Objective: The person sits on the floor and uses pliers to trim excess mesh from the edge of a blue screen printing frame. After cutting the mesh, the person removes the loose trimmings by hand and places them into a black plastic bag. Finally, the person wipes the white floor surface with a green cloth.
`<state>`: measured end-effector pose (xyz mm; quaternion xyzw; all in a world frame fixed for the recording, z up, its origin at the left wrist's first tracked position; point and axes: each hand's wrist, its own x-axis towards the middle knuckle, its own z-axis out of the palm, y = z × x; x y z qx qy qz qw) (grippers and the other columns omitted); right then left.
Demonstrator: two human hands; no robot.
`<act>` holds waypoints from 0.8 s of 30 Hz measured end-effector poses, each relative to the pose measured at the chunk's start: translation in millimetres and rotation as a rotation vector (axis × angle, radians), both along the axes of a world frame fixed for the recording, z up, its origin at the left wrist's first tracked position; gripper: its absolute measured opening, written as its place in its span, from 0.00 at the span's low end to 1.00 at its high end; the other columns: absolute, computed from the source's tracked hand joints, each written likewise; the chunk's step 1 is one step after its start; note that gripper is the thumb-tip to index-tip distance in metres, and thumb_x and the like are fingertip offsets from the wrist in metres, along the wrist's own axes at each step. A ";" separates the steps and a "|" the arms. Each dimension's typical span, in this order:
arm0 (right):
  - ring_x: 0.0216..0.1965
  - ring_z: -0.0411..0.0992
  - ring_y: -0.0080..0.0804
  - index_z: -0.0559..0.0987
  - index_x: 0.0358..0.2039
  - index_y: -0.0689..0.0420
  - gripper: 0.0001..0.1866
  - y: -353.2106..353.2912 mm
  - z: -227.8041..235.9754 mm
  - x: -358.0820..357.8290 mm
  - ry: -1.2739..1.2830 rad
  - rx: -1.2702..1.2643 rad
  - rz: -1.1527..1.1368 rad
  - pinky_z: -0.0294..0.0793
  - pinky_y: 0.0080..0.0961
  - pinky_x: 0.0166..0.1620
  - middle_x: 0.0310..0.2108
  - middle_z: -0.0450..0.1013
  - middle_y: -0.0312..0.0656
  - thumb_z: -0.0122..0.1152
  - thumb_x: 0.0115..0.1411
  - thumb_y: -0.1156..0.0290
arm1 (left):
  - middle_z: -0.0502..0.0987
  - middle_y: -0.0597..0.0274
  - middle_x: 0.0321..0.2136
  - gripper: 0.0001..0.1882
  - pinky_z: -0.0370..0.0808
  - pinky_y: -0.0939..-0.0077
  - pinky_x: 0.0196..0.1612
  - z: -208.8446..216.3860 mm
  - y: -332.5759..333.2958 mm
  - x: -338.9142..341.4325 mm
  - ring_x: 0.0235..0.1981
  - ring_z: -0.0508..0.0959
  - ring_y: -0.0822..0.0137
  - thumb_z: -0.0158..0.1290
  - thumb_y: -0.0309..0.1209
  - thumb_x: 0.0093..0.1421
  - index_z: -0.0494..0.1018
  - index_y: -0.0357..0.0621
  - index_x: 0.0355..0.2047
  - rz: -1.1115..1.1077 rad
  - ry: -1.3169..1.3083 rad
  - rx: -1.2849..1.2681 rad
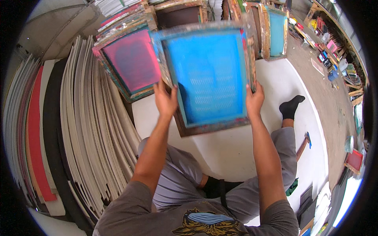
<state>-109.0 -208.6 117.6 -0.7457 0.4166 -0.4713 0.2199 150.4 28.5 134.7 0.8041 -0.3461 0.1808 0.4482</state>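
Between my two hands a blue screen-printing frame [208, 74] is held up, tilted slightly, its wooden border stained with paint. Rows of pale marks show on its blue mesh. My left hand [166, 98] grips the frame's left side, and my right hand [255, 99] grips its right side; some fingers are hidden behind the wood. Close to my left hand, a pink screen-printing frame [132, 65] leans against more frames. Beneath the held frame lies a large white board [232, 153], on which I sit.
Tall stacks of sheets [88, 114] stand at the left. A teal-meshed frame [277, 33] leans at the back right. A wooden-handled tool with a blue end [303, 145] lies on the board's right. Bottles, tools and scraps clutter the floor [315, 84] at the far right.
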 end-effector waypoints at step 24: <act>0.43 0.78 0.64 0.66 0.56 0.65 0.29 8.5 16.9 100.0 0.186 0.163 0.070 0.76 0.51 0.46 0.39 0.79 0.63 0.65 0.60 0.63 | 0.78 0.51 0.33 0.19 0.74 0.54 0.38 25.8 33.6 94.3 0.34 0.79 0.47 0.70 0.31 0.50 0.76 0.40 0.40 -0.024 0.236 0.035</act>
